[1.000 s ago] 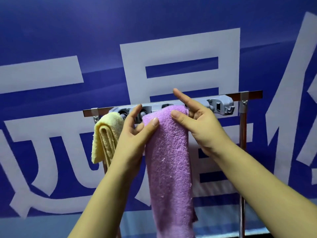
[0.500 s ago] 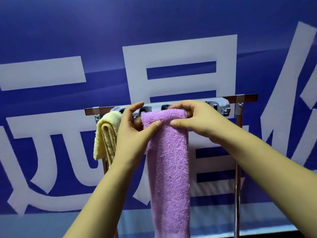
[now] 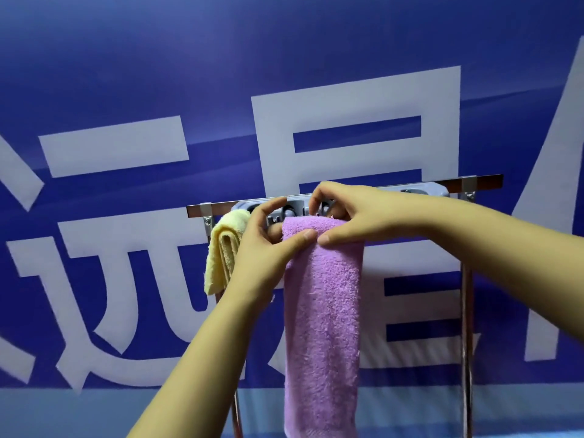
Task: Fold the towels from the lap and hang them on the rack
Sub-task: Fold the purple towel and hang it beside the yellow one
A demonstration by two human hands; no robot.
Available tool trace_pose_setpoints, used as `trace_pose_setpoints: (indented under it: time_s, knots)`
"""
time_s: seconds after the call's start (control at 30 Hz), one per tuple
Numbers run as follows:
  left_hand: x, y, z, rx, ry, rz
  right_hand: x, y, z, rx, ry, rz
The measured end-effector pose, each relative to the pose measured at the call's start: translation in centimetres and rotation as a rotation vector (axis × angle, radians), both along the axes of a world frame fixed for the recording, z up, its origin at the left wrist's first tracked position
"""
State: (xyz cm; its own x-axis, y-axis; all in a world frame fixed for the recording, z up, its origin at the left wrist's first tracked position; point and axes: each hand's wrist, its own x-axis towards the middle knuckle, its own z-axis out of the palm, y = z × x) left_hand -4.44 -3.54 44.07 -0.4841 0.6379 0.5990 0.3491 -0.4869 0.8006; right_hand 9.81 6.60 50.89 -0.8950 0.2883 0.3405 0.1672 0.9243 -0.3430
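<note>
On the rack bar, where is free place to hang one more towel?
Free: the bar end right of the right hand, beside the grey holder and right post. Crowded: the left part, where the yellow towel, left hand and purple towel sit close together.

Both arms raised forward. Left hand (image 3: 262,248) and right hand (image 3: 357,216) close together, thumbs nearly touching, fingers curled, each in a pinch grip.
</note>
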Motion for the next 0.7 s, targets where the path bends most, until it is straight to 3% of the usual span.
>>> trace_pose_setpoints:
  time_s: [0.23,0.37,0.5,0.7]
  knots:
    - [-2.6,-0.2,0.3,-0.009,-0.137,0.13,-2.4,-0.5,2.1,-0.041,-0.177,0.029]
    - [-3.0,-0.8,0.4,0.021,-0.158,0.285,-4.0,-0.5,3.8,-0.034,-0.079,-0.093]
    - [-2.8,-0.9,1.2,0.013,-0.236,0.211,-5.6,-0.9,5.7,-0.16,0.086,-0.138]
    - [-2.2,-0.1,2.0,-0.101,-0.419,0.051,-8.9,-1.5,6.8,-0.263,0.159,-0.17]
